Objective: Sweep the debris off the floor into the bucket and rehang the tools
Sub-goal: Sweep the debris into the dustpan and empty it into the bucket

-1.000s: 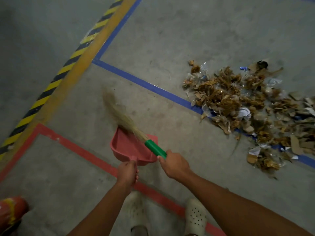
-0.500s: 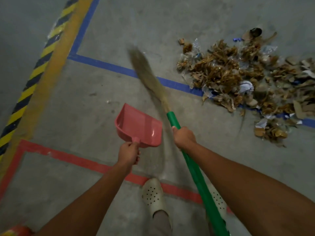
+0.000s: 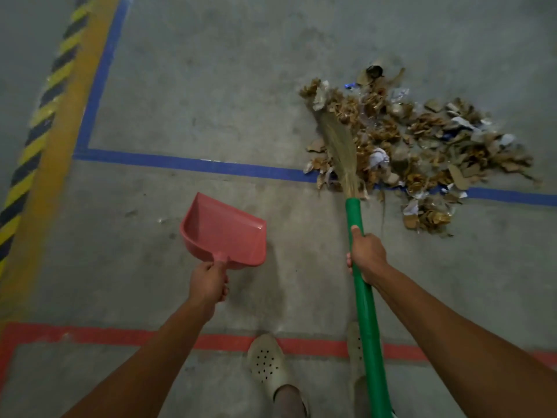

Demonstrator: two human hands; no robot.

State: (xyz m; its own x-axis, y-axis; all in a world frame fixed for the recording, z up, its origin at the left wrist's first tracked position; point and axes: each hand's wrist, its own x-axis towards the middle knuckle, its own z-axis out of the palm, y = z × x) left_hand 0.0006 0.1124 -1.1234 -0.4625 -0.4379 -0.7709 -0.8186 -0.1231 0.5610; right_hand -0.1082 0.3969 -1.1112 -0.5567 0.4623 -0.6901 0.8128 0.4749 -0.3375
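Note:
A pile of debris, brown cardboard scraps, paper and plastic bits, lies on the concrete floor at the right, across a blue floor line. My right hand grips the green handle of a broom; its straw bristles rest on the left edge of the pile. My left hand holds the short handle of a red dustpan, which hangs just above the floor left of the broom, its mouth pointing away from me. The pan holds nothing. No bucket is in view.
A blue tape line runs across the floor and up the left side. A red tape line crosses near my feet. A yellow band with black-yellow hazard stripes runs along the left. My pale clogs stand on the red line.
The broom swung right from above the dustpan until its bristles reached the debris pile. I stepped closer to the pile, and the dustpan moved forward with my left hand.

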